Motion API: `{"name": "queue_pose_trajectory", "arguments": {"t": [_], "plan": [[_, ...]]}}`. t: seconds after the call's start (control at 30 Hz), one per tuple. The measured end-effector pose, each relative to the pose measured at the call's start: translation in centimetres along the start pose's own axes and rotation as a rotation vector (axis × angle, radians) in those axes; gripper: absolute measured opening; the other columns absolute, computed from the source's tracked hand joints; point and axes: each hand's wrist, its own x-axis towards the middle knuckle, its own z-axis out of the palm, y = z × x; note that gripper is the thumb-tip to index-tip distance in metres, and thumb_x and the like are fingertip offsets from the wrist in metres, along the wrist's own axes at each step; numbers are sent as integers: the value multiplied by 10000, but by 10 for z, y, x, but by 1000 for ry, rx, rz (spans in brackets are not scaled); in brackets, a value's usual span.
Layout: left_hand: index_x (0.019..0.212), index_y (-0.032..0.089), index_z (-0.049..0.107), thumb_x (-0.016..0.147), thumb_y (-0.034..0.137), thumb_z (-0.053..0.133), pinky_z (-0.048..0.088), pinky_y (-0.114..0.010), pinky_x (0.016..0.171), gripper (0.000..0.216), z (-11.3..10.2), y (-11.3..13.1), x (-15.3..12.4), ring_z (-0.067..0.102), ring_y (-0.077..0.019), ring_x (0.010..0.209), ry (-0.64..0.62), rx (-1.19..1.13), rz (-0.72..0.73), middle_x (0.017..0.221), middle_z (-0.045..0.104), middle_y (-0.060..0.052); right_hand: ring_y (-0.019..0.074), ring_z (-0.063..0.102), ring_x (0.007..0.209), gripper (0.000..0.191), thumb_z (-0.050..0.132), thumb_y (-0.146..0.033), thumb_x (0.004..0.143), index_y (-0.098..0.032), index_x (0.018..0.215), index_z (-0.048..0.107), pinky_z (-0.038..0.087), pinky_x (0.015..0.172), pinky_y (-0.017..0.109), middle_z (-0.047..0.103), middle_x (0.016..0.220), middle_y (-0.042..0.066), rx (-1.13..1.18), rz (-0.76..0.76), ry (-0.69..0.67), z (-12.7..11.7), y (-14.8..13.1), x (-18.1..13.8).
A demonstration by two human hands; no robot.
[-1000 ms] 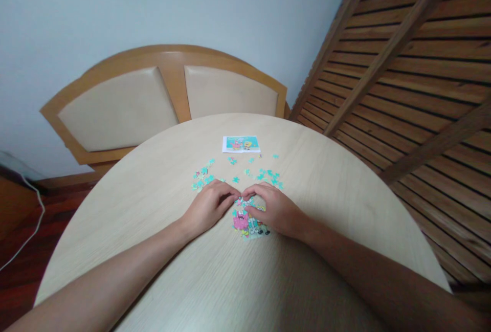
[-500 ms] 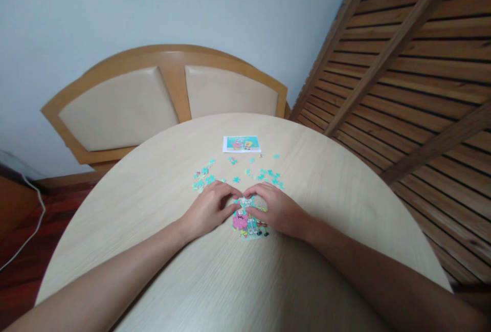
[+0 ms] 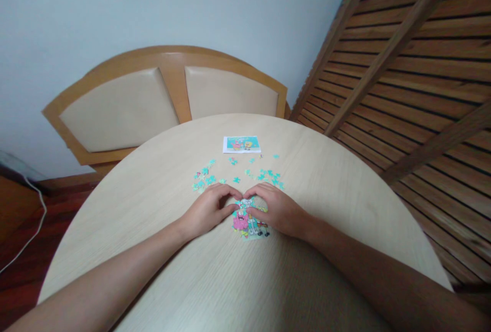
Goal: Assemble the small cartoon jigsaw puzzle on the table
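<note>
A partly joined cartoon jigsaw (image 3: 245,223) lies on the round pale wooden table (image 3: 238,281). My left hand (image 3: 209,209) rests on the jigsaw's left edge, fingers curled and pressed to its top. My right hand (image 3: 278,209) rests on the right edge, fingers curled, tips meeting the left hand's over the jigsaw's top edge. Whether either pinches a piece is hidden. Several loose turquoise pieces (image 3: 268,174) lie just beyond my fingers, and more loose pieces (image 3: 202,177) sit to the left. A small reference picture (image 3: 241,144) lies farther back.
A wooden bench back with two beige cushions (image 3: 169,99) stands behind the table against a pale blue wall. Slatted wooden panels (image 3: 414,76) fill the right side. A white cable (image 3: 26,235) runs over the dark floor at left.
Both hands stay at the jigsaw's top edge; the fingertips shift only slightly. The view drifts a little.
</note>
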Motion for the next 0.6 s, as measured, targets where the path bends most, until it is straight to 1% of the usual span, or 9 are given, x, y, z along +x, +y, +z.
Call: {"name": "queue_pose_trajectory", "arguments": {"t": [0.3,0.47,0.6], "plan": [[974,200,705,897,217,640,493,-339,846,102,-1,3,1,668,-192,890,0,-65,-48,947,749,-36,229,653,1017,231,749,-153,837,-194,1050,669,486,944,383,724,1049,62,-2,-4,-8,-1,1,-1],[976,195,698,905,223,623,500,-337,826,107,-1,1,0,663,-189,869,5,-60,-44,935,742,-39,227,654,1007,180,734,-166,852,-197,1022,683,488,941,388,725,1032,61,-1,-18,-16,-2,0,-1],[972,183,688,905,213,617,515,-319,811,101,0,1,1,663,-178,864,11,-117,-71,935,739,-43,225,656,1003,150,730,-169,857,-205,997,692,486,944,392,730,1022,54,4,-29,-17,-3,1,0]]}}
